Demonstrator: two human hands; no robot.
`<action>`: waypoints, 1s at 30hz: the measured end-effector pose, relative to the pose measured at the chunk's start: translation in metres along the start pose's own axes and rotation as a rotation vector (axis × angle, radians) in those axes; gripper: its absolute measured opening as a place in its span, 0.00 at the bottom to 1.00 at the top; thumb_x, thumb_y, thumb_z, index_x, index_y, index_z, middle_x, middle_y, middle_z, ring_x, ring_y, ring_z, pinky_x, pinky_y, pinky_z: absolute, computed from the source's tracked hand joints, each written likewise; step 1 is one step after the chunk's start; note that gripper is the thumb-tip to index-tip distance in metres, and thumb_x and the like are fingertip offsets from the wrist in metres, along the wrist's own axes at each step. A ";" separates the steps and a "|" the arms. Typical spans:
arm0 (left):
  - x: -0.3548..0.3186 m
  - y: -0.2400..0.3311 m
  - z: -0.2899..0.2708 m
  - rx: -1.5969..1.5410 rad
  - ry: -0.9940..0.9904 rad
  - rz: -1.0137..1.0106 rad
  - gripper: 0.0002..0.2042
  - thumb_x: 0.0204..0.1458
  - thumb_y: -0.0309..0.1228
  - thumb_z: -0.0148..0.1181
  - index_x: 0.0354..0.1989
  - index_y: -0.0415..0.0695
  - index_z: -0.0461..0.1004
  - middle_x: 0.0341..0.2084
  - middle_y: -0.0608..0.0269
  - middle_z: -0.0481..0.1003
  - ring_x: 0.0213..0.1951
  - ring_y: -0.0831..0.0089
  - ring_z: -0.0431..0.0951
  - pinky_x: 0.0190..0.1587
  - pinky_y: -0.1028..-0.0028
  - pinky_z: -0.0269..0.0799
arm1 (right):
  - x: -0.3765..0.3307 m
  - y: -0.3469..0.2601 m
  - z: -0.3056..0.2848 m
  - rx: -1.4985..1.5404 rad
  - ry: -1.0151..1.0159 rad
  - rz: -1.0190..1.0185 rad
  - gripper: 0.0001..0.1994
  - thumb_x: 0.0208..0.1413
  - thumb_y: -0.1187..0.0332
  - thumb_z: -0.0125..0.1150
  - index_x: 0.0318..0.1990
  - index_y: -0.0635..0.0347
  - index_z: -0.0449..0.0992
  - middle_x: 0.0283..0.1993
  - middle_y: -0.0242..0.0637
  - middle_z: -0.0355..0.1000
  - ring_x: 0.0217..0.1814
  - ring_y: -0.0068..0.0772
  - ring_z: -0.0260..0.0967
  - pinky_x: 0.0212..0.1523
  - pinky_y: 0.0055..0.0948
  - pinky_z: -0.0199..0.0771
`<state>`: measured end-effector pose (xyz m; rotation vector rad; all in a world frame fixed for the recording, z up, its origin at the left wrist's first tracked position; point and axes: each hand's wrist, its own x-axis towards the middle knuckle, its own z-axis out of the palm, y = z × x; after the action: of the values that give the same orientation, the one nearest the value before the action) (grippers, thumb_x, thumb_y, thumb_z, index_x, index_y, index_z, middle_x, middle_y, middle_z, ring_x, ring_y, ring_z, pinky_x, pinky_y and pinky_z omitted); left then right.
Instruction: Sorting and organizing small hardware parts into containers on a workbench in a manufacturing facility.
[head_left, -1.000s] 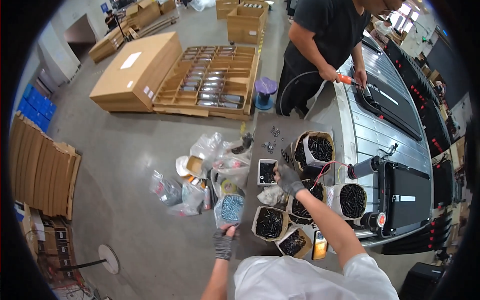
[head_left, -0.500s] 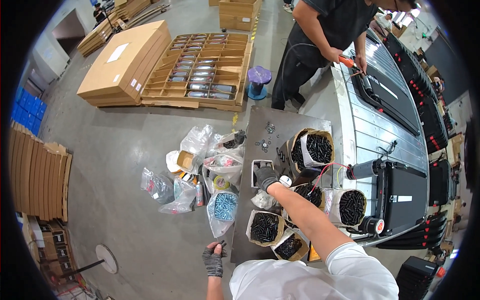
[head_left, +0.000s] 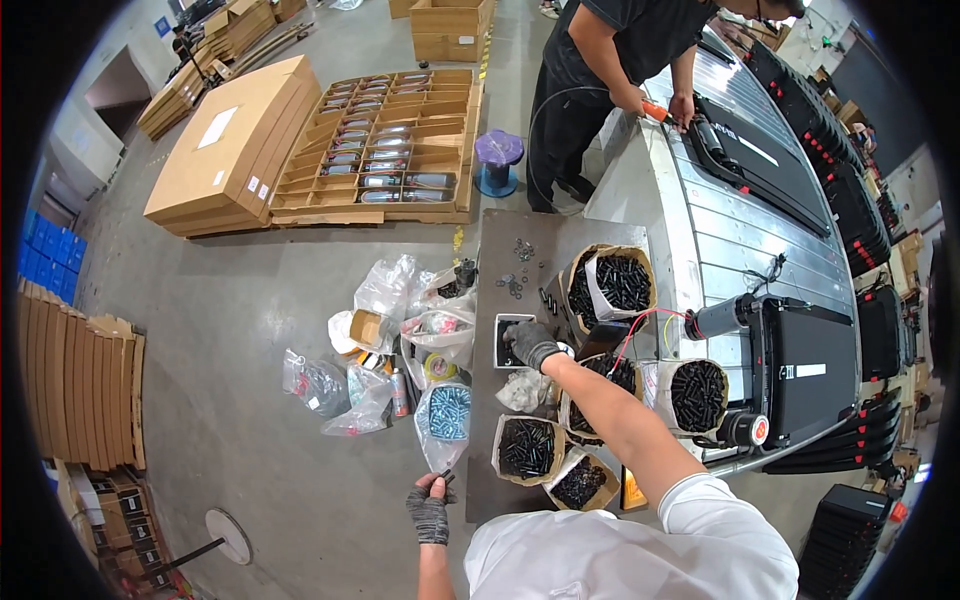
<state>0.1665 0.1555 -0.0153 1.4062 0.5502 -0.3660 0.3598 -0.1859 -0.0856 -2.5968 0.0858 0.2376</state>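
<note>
My left hand (head_left: 428, 513), in a grey glove with bare fingertips, is closed in a pinch on small black bolts (head_left: 448, 477), left of the table's near end. At the small white box (head_left: 501, 358) my right hand (head_left: 532, 343), gloved in dark grey, reaches over the right rim with its fingers curled down. Small dark parts lie in that box; what the right fingertips hold is too small to make out. Close by are a crumpled white cloth (head_left: 524, 391) and open bags of black bolts (head_left: 527, 447) on the dark table (head_left: 488, 440).
Loose nuts and washers (head_left: 515, 285) lie farther up the table. Plastic bags, one with blue fasteners (head_left: 449, 411), sit on the floor to the left. At the metal roller line (head_left: 735, 262), a co-worker (head_left: 600, 80) holds an orange tool. A purple-topped stool (head_left: 499, 150) stands beyond the table.
My right hand has drawn back from deep inside the white box to its right rim. My left hand keeps its pinch on the bolts. The view has shifted slightly.
</note>
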 end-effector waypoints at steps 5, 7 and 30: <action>-0.004 -0.001 -0.001 0.010 -0.022 0.013 0.11 0.54 0.29 0.59 0.41 0.35 0.70 0.26 0.59 0.74 0.23 0.73 0.74 0.26 0.73 0.74 | 0.003 0.015 0.008 0.193 0.142 0.032 0.10 0.42 0.74 0.56 0.32 0.52 0.81 0.36 0.43 0.77 0.41 0.45 0.74 0.44 0.35 0.72; -0.006 -0.003 -0.001 0.013 -0.027 0.022 0.11 0.54 0.29 0.58 0.41 0.35 0.70 0.26 0.59 0.74 0.23 0.73 0.74 0.26 0.73 0.74 | 0.007 0.021 0.006 0.334 0.069 0.102 0.09 0.41 0.74 0.61 0.33 0.54 0.81 0.33 0.41 0.77 0.38 0.37 0.75 0.41 0.31 0.72; -0.045 -0.016 0.025 0.173 -0.330 0.057 0.12 0.54 0.31 0.59 0.42 0.37 0.72 0.28 0.60 0.74 0.24 0.75 0.73 0.27 0.74 0.73 | -0.350 -0.020 -0.013 0.845 -0.097 0.412 0.10 0.49 0.68 0.60 0.39 0.61 0.79 0.36 0.34 0.76 0.40 0.25 0.72 0.46 0.24 0.69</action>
<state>0.1247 0.1247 -0.0016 1.4853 0.2122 -0.5979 0.0195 -0.1702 0.0003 -1.7031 0.5600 0.3751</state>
